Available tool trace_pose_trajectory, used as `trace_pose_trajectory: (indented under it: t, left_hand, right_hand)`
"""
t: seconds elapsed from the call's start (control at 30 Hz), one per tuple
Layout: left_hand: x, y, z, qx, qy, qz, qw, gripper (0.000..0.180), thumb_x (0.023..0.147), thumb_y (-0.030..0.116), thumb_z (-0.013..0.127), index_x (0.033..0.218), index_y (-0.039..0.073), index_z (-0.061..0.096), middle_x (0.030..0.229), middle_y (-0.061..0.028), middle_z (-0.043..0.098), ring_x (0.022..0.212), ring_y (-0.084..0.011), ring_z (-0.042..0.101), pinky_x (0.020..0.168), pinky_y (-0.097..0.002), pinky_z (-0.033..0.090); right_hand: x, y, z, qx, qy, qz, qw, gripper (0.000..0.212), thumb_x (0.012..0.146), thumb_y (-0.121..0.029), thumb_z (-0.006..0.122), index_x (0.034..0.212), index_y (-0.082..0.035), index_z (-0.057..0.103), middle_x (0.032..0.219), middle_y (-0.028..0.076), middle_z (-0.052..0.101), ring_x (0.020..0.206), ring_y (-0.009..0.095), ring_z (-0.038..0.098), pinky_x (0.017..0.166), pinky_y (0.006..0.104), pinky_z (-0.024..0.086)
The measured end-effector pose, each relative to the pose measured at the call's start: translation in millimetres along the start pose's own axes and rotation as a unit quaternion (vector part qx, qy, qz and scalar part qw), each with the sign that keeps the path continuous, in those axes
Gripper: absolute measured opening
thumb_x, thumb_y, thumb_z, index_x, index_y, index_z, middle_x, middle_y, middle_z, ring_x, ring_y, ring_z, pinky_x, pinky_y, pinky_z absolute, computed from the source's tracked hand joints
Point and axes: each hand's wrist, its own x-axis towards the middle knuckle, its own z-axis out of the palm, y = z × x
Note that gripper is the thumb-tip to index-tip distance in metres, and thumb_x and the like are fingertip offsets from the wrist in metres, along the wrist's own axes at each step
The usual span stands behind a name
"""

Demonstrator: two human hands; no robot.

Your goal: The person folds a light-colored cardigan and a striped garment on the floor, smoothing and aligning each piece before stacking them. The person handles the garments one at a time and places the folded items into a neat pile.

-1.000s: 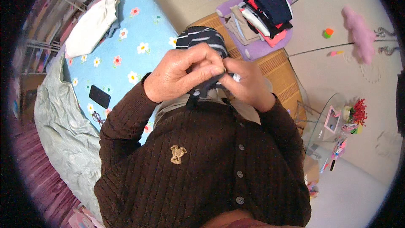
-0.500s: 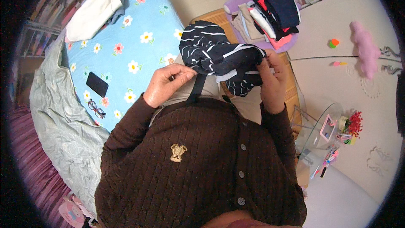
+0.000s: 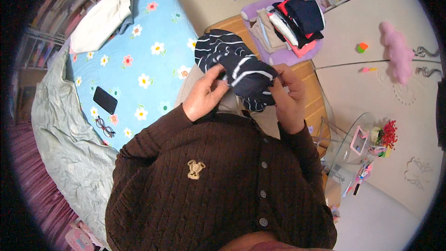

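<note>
A bunched black garment (image 3: 246, 72) with white stripes hangs in front of my body, over my lap. My left hand (image 3: 207, 94) pinches its near left edge between thumb and fingers. On the other side, my right hand (image 3: 290, 98) grips the right edge, fingers curled round the cloth. The fabric is gathered between both hands, and its far part spreads out beyond them toward the bed's edge. What kind of garment it is cannot be made out from the folds.
At left is a bed with a blue flowered sheet (image 3: 125, 81), holding a white garment (image 3: 102, 21), a black phone (image 3: 105, 100) and glasses (image 3: 105, 127). Ahead right, folded clothes (image 3: 290, 25) lie on a purple cushion (image 3: 248, 11). A glass table (image 3: 346, 144) stands at right.
Both hands have come closer together, the left moving right and the right moving left. The striped cloth between them is more bunched, and the dark strap below it no longer shows.
</note>
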Motion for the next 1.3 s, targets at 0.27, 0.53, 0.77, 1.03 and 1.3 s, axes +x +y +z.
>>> trace_pose_trajectory:
  t: [0.27,0.53,0.77,1.03,1.3]
  left_hand:
    - [21.5,-46.3,-13.7,0.0,-0.075,-0.152,0.986,0.05,0.09,0.021,0.061,0.134,0.002,0.046,0.124,-0.0093,0.058,0.11,-0.0187,0.056,0.099,-0.0318,0.043]
    - [58.5,-63.9,-48.4,-0.02,-0.131,-0.011,0.991,0.035,0.09,0.018,0.056,0.121,0.0,0.059,0.113,-0.016,0.065,0.101,-0.0266,0.063,0.089,-0.037,0.052]
    - [59.6,-79.7,-60.8,-0.57,-0.048,-0.224,0.789,0.024,0.096,0.014,0.051,0.115,0.0,0.059,0.111,-0.0144,0.065,0.101,-0.0224,0.063,0.091,-0.0376,0.053]
    - [31.2,-25.6,-103.2,0.162,-0.122,-0.342,0.917,0.019,0.089,0.011,0.064,0.106,0.002,0.064,0.082,-0.0027,0.066,0.063,-0.011,0.063,0.057,-0.0235,0.052]
    - [-21.5,14.9,-188.9,-0.475,0.238,-0.061,0.845,0.028,0.096,0.022,0.058,0.12,0.009,0.057,0.081,0.0016,0.063,0.057,-0.0042,0.045,0.05,-0.0172,0.035]
  right_hand:
    - [0.2,-18.0,10.8,-0.169,-0.196,-0.05,0.965,0.014,0.085,-0.007,0.062,0.098,-0.004,0.06,0.077,0.012,0.058,0.07,0.021,0.062,0.062,0.0315,0.046]
    - [-4.4,-16.3,25.0,-0.104,-0.346,-0.095,0.928,0.014,0.087,-0.015,0.067,0.091,-0.004,0.059,0.071,0.015,0.058,0.062,0.031,0.06,0.056,0.0364,0.043]
    - [-0.9,-8.6,25.9,-0.091,-0.299,-0.081,0.946,0.014,0.087,-0.015,0.067,0.091,-0.003,0.061,0.078,0.016,0.06,0.071,0.032,0.063,0.058,0.0347,0.046]
    - [-2.5,1.4,9.4,-0.121,-0.044,0.051,0.99,0.012,0.091,-0.013,0.059,0.093,-0.002,0.062,0.077,0.002,0.062,0.074,0.009,0.056,0.067,0.0271,0.045]
    - [6.0,10.4,10.3,0.037,-0.054,0.067,0.996,0.01,0.092,-0.01,0.059,0.093,-0.001,0.064,0.083,0.0,0.064,0.078,0.005,0.055,0.069,0.0231,0.044]
